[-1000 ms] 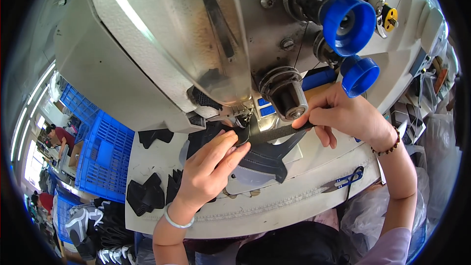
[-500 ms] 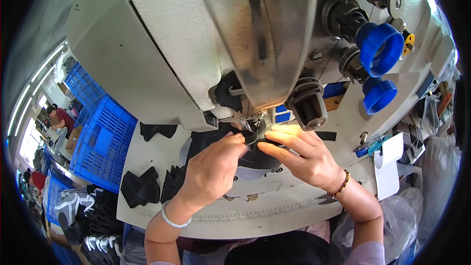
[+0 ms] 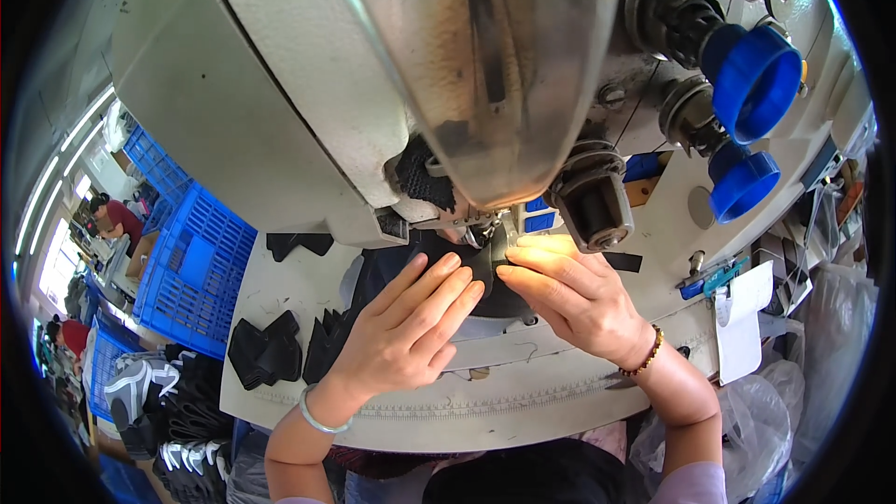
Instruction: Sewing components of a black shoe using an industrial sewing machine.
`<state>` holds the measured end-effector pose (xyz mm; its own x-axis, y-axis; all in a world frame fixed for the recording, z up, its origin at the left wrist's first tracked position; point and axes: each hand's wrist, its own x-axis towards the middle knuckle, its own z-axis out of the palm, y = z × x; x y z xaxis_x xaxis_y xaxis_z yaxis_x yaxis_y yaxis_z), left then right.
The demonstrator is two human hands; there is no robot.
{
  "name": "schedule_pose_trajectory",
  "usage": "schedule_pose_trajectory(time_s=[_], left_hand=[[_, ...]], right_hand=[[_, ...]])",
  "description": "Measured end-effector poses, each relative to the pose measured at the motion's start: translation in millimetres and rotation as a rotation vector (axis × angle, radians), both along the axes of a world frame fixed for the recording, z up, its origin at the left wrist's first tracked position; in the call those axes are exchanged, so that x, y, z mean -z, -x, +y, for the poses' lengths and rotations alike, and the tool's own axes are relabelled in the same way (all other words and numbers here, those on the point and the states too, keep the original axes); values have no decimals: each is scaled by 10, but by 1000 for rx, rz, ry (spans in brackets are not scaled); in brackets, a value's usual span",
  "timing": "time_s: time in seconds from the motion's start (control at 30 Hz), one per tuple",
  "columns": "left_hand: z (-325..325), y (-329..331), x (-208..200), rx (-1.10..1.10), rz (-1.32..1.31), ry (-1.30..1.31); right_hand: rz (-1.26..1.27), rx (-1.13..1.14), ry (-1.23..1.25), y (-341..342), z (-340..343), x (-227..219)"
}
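Under the head of the sewing machine (image 3: 308, 84) lies a black fabric piece (image 3: 478, 259), its front part at the presser foot (image 3: 485, 229). My left hand (image 3: 399, 329) rests on the black material left of the needle area, fingers stretched out and slightly spread, with nothing gripped. On the other side, my right hand (image 3: 590, 303) holds the piece's right edge between fingers pressed together, close beside the presser foot. Its thumb is hidden under the fingers. How far the piece reaches beneath both hands cannot be seen.
Cut black pieces (image 3: 266, 350) lie on the left of the white table (image 3: 392, 425). A blue crate (image 3: 196, 271) stands beyond them. Blue-capped tension knobs (image 3: 758, 84) jut out at the upper right. A white paper (image 3: 744, 322) hangs at the right edge. Other people work far left.
My left hand has let go of its pinch on the black piece and flattened, fingers now stretched. My right hand stays by the presser foot, its fingers drawn closer together. The view has shifted slightly.
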<state>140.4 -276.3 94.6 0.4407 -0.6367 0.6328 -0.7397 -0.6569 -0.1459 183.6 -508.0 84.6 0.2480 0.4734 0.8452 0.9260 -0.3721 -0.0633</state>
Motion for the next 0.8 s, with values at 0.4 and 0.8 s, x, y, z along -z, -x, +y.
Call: schedule_pose_trajectory(time_s=[0.4,0.8], left_hand=[[-52,-59,-29,14,-256,13],[-46,-4,-130,14,-207,-55]], right_hand=[[-5,11,-49,28,40,6],[-20,21,-49,25,48,32]])
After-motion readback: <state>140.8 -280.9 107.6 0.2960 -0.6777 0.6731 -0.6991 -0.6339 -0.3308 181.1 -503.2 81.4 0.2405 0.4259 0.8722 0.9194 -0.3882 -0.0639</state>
